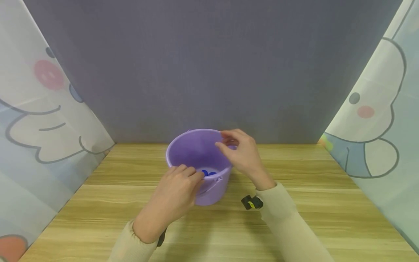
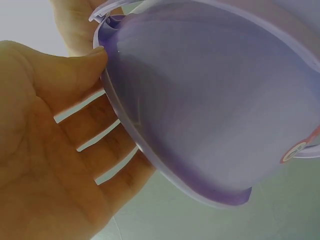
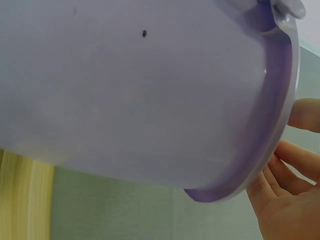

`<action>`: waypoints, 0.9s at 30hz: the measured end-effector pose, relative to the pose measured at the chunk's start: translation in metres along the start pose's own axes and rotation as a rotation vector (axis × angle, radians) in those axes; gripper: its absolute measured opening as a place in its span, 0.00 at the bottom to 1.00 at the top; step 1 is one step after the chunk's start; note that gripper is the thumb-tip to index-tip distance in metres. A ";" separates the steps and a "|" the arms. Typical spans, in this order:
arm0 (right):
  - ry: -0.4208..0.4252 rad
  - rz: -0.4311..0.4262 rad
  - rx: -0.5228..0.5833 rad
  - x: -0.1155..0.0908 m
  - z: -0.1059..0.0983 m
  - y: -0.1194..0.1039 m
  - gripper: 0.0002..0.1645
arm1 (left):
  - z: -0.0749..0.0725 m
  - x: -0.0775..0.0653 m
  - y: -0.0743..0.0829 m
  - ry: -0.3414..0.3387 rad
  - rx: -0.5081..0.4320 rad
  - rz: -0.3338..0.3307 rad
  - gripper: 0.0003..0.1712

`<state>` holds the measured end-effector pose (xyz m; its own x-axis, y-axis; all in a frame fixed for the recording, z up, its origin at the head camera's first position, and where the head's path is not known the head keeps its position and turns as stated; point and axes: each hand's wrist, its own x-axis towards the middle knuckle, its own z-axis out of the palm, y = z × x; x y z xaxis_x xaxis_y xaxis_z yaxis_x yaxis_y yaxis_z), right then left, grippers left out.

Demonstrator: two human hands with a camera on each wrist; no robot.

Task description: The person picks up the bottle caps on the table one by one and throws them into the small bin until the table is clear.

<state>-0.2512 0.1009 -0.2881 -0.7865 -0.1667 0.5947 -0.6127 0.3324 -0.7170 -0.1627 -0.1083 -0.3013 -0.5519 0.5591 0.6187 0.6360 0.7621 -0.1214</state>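
Note:
A light purple bucket (image 1: 212, 191) stands on the wooden tabletop with its opening towards me. Several round blue things (image 1: 212, 173) show inside it, partly hidden by its near rim. My left hand (image 1: 175, 193) grips the near left rim, fingertips over the edge; in the left wrist view its thumb (image 2: 87, 65) presses the outside. My right hand (image 1: 243, 153) is at the far right rim, its fingers loosely bent and the thumb apart from them, with nothing pinched between. In the right wrist view, that hand's fingers (image 3: 295, 160) lie close behind the rim.
A grey panel (image 1: 209, 65) rises behind the table (image 1: 118, 203). Cartoon-printed cloths (image 1: 49, 120) flank both sides. The bucket's handle (image 1: 207, 189) hangs along its near side. A black strap piece (image 1: 251, 202) sits by my right cuff.

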 end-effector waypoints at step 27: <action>0.112 -0.010 0.031 -0.020 -0.043 0.024 0.19 | 0.010 0.004 -0.002 0.037 -0.031 0.032 0.11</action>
<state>-0.2463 0.1521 -0.3017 -0.7676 -0.0646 0.6376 -0.6241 0.3017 -0.7208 -0.1721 -0.1042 -0.3062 -0.5113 0.5702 0.6430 0.6697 0.7332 -0.1176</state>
